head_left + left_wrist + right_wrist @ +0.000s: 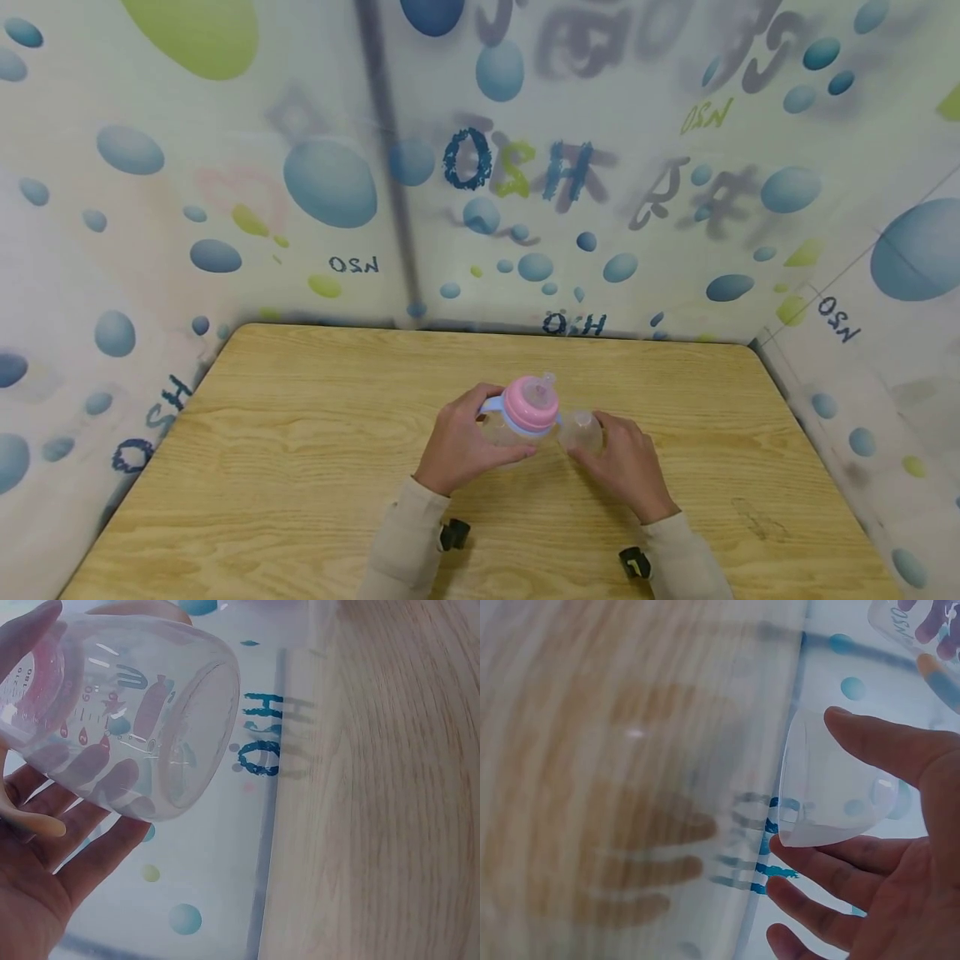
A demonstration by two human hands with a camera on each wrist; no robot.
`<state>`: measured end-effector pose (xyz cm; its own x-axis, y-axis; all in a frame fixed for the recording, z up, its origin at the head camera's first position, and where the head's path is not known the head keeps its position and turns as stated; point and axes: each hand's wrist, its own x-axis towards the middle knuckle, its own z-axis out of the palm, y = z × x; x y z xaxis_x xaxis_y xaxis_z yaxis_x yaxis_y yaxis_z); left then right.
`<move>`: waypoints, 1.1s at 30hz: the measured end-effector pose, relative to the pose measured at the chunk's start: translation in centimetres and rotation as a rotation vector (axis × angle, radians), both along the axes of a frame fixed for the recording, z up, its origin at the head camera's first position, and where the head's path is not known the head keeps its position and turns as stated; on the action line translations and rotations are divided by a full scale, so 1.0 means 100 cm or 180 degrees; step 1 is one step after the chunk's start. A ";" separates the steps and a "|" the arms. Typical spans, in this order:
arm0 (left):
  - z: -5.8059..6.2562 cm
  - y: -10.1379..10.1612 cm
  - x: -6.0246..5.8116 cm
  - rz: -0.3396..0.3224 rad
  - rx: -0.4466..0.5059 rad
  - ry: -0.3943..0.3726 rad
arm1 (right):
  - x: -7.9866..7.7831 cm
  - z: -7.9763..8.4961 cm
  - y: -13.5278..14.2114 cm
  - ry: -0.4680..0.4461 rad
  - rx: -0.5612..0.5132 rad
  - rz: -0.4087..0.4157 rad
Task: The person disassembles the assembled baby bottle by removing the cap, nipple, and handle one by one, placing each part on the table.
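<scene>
A clear baby bottle (531,406) with a pink collar, a see-through nipple and light blue handles is held in my left hand (459,442), tilted above the table. In the left wrist view, the bottle's base (199,742) faces the table side, and printed marks show through its wall; fingers curve along it. Just to the right, my right hand (628,468) grips a translucent domed bottle cap (581,430) between thumb and fingers. The cap (840,784) has its wide rim toward the table in the right wrist view. Bottle and cap are close together.
Under both hands is a wood-grain table (315,442). Printed sheets with blue and green dots and lettering form the back wall (480,167) and both sides. Each sleeve carries a small black device (454,534) near the wrist.
</scene>
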<state>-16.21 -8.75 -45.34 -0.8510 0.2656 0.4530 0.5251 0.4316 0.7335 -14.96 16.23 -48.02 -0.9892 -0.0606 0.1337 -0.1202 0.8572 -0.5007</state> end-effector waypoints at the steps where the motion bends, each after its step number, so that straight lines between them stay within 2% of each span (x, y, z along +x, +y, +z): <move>1: 0.000 0.000 0.000 -0.0001 -0.0003 0.0002 | 0.000 -0.001 0.000 -0.0001 0.0003 -0.0004; 16: -0.001 0.000 -0.001 0.0011 0.0012 -0.0017 | 0.002 -0.006 0.003 -0.0012 -0.0039 0.0009; 26: -0.002 0.000 0.000 0.0046 0.0010 -0.0044 | 0.002 -0.007 0.006 -0.0163 -0.0102 -0.0034; 33: -0.001 0.000 0.000 0.0037 0.0034 -0.0067 | 0.003 -0.010 0.009 -0.0122 -0.0122 -0.0006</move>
